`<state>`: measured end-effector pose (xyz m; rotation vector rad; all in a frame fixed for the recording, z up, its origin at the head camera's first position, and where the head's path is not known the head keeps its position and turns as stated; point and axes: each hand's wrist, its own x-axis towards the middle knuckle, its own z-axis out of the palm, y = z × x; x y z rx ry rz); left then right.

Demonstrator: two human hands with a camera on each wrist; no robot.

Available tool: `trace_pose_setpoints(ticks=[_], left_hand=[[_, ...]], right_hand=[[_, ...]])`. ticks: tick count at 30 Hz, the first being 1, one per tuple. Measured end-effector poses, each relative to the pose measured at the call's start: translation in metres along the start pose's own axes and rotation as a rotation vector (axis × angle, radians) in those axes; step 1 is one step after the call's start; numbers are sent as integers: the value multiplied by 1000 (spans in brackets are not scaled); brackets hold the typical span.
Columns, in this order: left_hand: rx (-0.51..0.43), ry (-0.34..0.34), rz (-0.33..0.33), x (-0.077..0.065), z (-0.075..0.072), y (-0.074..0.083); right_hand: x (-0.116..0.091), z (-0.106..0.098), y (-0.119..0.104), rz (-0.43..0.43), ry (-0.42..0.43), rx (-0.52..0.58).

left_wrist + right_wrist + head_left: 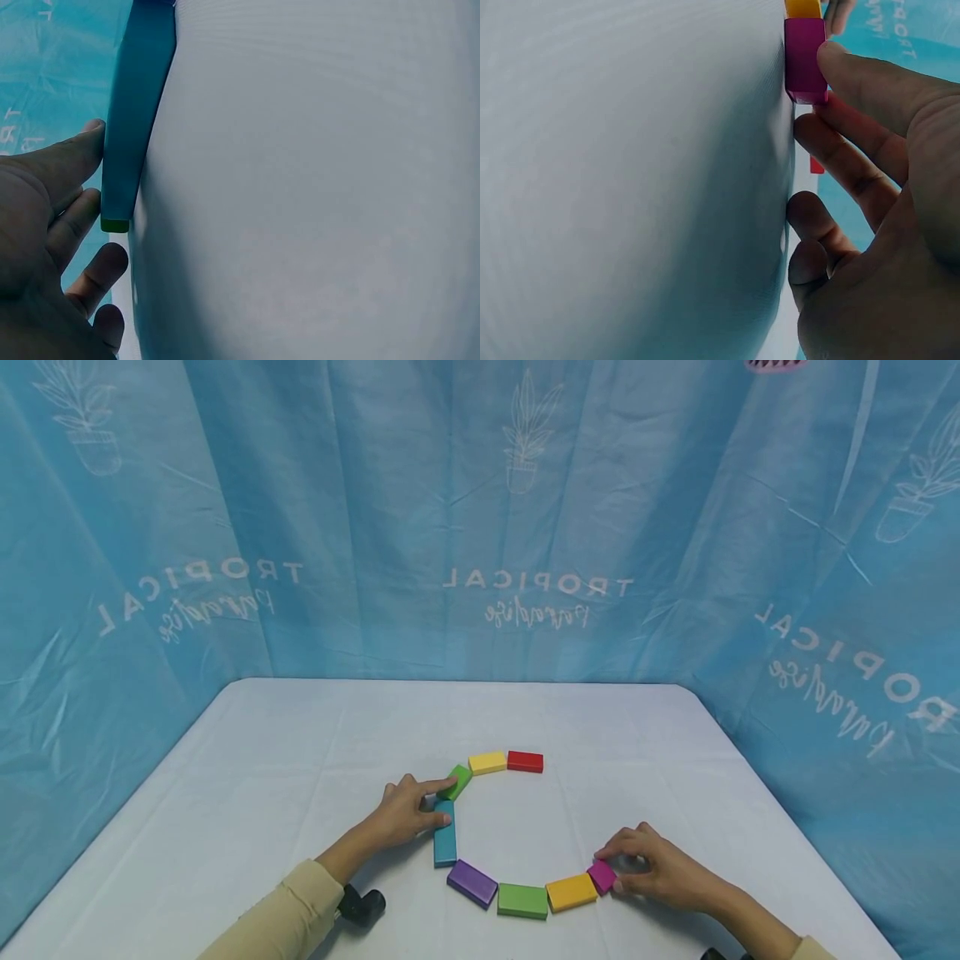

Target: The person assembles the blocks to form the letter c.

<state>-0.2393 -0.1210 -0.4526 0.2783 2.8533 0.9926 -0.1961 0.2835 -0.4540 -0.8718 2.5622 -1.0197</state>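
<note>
Colored blocks lie end to end in a curved line on the white table. My left hand (405, 814) reaches in from the left, its index finger lying on a small green block (463, 774) and its thumb on the teal-blue block (444, 847). Up close in the left wrist view, the thumb touches the face of the teal-blue block (139, 112). At the right end of the curve my right hand (663, 868) pinches a magenta block (602, 877) between thumb and index finger. This magenta block (805, 56) stands against the orange-yellow block (572, 892).
Yellow (487, 763) and red (526, 762) blocks form the curve's far end. A purple block (472, 883) and a larger green block (522, 901) make up its near side. Blue printed curtains (480, 527) surround the white table (315, 735).
</note>
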Motion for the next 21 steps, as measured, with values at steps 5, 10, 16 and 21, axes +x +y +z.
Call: trace_pose_setpoints(ticks=[5, 10, 16, 21], left_hand=[[2, 3, 17, -1, -1, 2], [-6, -6, 33, -1, 0, 4], [-26, -10, 25, -2, -2, 5], [-66, 19, 31, -7, -6, 8]], right_hand=[[-1, 0, -3, 21, 8, -1], [-2, -3, -8, 43, 35, -4], [2, -4, -12, 59, 92, -20], [7, -3, -15, 89, 165, -63]])
